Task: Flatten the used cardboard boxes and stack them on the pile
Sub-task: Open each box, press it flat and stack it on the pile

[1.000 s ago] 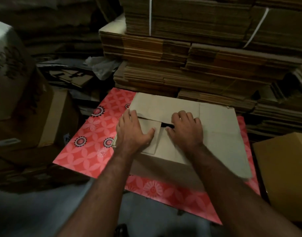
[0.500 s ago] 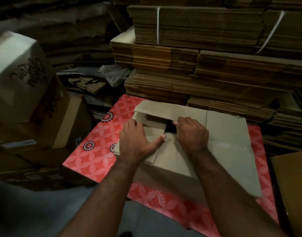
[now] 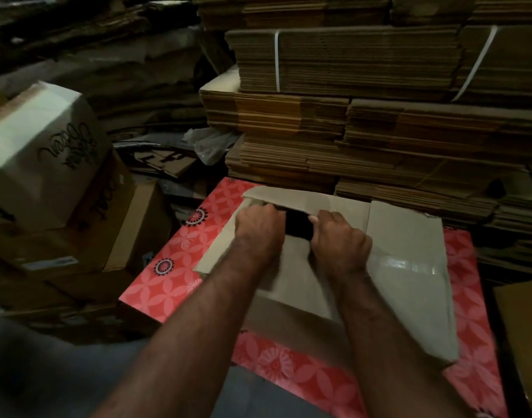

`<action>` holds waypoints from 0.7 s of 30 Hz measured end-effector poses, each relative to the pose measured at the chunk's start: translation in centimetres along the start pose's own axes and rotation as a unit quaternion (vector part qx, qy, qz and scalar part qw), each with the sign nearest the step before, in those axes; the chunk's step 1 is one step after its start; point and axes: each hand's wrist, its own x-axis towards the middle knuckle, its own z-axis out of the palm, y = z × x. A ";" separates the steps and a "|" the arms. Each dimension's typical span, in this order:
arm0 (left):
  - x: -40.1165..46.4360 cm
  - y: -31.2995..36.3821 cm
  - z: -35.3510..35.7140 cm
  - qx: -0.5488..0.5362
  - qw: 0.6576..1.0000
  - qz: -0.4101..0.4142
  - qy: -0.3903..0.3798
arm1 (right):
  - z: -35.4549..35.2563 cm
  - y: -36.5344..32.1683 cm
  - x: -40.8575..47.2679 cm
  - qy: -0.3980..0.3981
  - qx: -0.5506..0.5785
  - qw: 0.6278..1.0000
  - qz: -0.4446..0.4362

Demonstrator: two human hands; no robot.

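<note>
Cardboard box (image 3: 406, 267) lies on a red sheet (image 3: 174, 282); left hand (image 3: 258, 230) and right hand (image 3: 340, 239) fingers grasp its flaps, likely to open them for flattening.

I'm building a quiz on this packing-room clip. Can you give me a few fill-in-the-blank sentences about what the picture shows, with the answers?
1. The grey cardboard box that both hands work on lies on a patterned sheet whose ground colour is ____.
2. Between the left hand and the right hand shows a dark ____ in the box.
3. The bundles of flattened cardboard behind are bound with ____ straps.

Missing words: red; opening; white
</note>
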 end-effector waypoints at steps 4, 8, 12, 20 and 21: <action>0.4 -2.7 -1.4 -0.049 0.999 0.021 -0.005 | -0.4 -0.2 0.0 0.003 0.010 1.000 0.027; 0.7 -5.4 -2.7 -0.058 0.997 0.044 -0.020 | -0.7 -0.6 0.3 0.013 0.037 0.998 0.059; 0.6 -7.6 -3.1 -0.093 0.994 0.060 -0.010 | -0.8 -0.7 0.6 0.014 0.036 0.997 0.073; 1.9 -12.0 -1.6 -0.210 0.975 0.069 0.016 | -0.6 -0.8 1.0 0.039 0.046 0.993 0.101; 1.9 -12.5 -1.7 -0.221 0.973 0.057 0.014 | -0.7 -0.8 1.0 0.043 0.044 0.993 0.103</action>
